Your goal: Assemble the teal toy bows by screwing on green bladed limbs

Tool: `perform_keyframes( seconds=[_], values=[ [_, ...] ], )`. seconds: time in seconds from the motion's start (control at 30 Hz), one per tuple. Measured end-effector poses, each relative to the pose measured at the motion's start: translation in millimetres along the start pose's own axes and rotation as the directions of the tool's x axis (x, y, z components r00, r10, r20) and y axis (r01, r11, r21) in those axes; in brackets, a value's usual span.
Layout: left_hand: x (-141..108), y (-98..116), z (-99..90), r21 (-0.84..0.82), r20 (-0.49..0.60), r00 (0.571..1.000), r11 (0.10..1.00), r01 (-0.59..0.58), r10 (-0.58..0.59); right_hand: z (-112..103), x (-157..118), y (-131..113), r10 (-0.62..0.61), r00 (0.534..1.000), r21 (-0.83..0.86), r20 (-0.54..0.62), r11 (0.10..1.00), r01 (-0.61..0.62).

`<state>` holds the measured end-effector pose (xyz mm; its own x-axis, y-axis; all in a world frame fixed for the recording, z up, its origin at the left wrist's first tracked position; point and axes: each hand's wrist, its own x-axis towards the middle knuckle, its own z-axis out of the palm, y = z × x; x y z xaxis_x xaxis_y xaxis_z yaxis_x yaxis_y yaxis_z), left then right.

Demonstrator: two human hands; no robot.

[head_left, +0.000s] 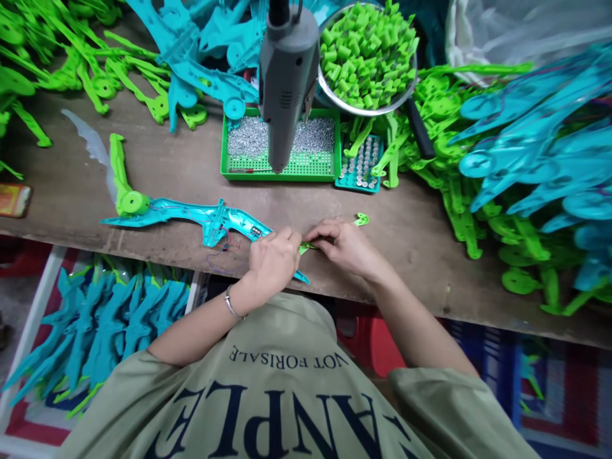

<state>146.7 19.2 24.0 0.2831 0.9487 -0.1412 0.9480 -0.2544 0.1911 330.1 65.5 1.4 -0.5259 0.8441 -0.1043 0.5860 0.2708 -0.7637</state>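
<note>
A blue plastic bow-shaped half shell lies along the table's front edge, with thin wires on it and a green arm fitted at its left end. My left hand is closed over the shell's right part, and the shell's tip sticks out below it. Just right of it, my right hand pinches a small green piece, partly hidden by the fingers. The piece is at the right side of my left hand. Another small green part lies behind my right hand.
A grey electric screwdriver hangs over a green screw tray. Behind stand a metal bowl of green pieces and a teal tray. Blue and green parts pile at right and left; a crate of blue shells is below left.
</note>
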Motion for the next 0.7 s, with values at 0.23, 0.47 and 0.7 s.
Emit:
perform_keyframes(
  seconds=[0.23, 0.47, 0.7],
  values=[
    [0.6, -15.7, -20.2, 0.044, 0.222, 0.933, 0.953, -0.299, 0.282, 5.3, -1.3, 0.9, -0.056, 0.998, -0.023, 0.024, 0.998, 0.057],
    [-16.6, -40.2, -8.3, 0.076, 0.12, 0.894, 0.894, -0.442, 0.432, 6.8, -4.4, -2.1, -0.104, 0.991, -0.137, 0.084, 0.984, 0.115],
    [-25.1, -64.0, 7.7, -0.138, -0.176, 0.936, 0.934, -0.33, 0.305, 4.6, -5.2, -1.5, -0.134, 0.981, -0.226, 0.141, 0.96, 0.163]
  ],
)
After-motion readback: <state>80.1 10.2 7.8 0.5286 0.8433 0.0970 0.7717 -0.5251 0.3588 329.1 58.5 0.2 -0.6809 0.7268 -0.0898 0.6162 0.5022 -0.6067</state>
